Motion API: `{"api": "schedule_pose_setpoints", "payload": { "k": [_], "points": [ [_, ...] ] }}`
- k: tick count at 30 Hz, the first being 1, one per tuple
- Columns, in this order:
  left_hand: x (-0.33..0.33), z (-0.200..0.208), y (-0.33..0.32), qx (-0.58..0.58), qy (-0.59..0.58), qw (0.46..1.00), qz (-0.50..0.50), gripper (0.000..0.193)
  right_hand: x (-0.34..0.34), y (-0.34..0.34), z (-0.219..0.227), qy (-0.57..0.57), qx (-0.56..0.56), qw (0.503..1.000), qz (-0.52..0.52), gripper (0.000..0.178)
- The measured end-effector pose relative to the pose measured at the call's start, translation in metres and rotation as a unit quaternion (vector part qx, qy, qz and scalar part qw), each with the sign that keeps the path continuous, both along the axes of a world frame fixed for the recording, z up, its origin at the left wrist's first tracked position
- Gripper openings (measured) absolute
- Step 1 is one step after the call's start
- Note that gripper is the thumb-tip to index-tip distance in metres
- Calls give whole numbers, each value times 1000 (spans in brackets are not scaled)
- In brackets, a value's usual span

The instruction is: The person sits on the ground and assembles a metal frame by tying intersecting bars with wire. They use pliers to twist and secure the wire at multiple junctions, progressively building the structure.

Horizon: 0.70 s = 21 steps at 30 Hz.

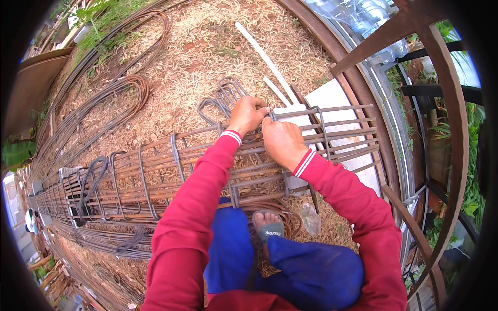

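Observation:
A long cage of rusty steel reinforcing bars (199,150) lies across in front of me, ringed by grey bent stirrups (177,155). My left hand (247,115) is closed in a pinch over the cage's far top bar; what its fingertips hold is too small to tell. Close against it, my right hand (284,141) is closed at the upper corner of a grey stirrup (273,115), with the fingers partly hidden. Toward the right end another stirrup (322,127) stands around the bars. Several loose stirrups (228,93) lie just beyond my left hand.
White boards (340,106) lie under the bar ends, near white strips (264,54). Coiled bars (137,90) spread at far left on straw-covered ground. A brown metal frame (451,119) rises at right, with clear plastic bottles (358,20) behind. My sandaled foot (268,228) is beside the cage.

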<state>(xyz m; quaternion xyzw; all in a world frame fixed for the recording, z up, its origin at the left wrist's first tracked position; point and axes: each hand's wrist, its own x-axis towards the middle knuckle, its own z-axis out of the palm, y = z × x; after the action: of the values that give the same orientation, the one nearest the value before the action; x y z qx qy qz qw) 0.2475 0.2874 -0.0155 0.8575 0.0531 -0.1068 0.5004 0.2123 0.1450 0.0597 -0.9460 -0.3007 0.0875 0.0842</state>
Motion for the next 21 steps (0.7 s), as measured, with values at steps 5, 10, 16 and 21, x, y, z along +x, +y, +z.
{"api": "schedule_pose_setpoints", "payload": {
  "k": [5, 10, 16, 21],
  "points": [
    [2, 0, 0, -1, -18, 1000, -1, 18, -7, 4, 0, 6, 11, 1000, 18, 9],
    [-2, -3, 4, -64, 16, 998, 2, 17, 24, -7, 6, -27, 12, 999, 32, 11],
    [-10, 2, 8, -137, 22, 990, -15, 29, 91, -24, 2, 4, -19, 993, 116, 12],
    [-10, 12, -1, -62, 66, 995, -29, 36, 108, -26, -9, 77, -11, 993, 91, 10]
  ]
}}
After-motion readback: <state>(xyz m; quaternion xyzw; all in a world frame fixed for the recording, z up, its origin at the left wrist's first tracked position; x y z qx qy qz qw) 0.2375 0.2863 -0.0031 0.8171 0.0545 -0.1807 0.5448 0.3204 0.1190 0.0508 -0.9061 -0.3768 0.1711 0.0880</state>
